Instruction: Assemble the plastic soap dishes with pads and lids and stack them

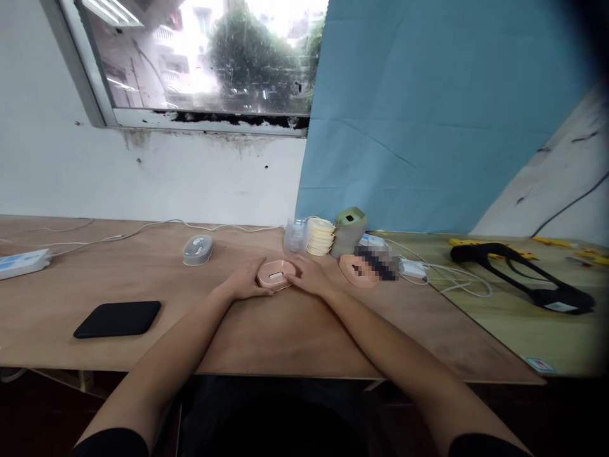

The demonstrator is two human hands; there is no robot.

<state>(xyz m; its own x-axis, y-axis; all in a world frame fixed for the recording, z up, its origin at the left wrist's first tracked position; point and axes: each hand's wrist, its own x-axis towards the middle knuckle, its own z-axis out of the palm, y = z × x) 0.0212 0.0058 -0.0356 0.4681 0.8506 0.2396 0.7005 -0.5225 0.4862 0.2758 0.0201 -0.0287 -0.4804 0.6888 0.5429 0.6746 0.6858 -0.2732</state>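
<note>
A pink oval plastic piece [275, 267] with a small pale slot in its top rests on the table between my two hands. My left hand [246, 279] is curved round its left side, thumb along the near edge. From the right, my right hand [308, 274] grips it with the thumb on the top rim. Just behind stand a stack of clear plastic pieces [295, 237] and a stack of cream-coloured oval pieces [320, 237]. Beside these are stacked green pieces [351, 231]. An orange-pink oval piece [358, 271] lies to the right, partly under a blurred-out patch.
A grey oval case [198, 249] and a black flat phone-like slab [117, 318] lie on the left. A white power strip [23, 263] sits at the far left, its cable along the wall. On the right are a white adapter [412, 268], loose cables and a black strap-like frame [523, 279].
</note>
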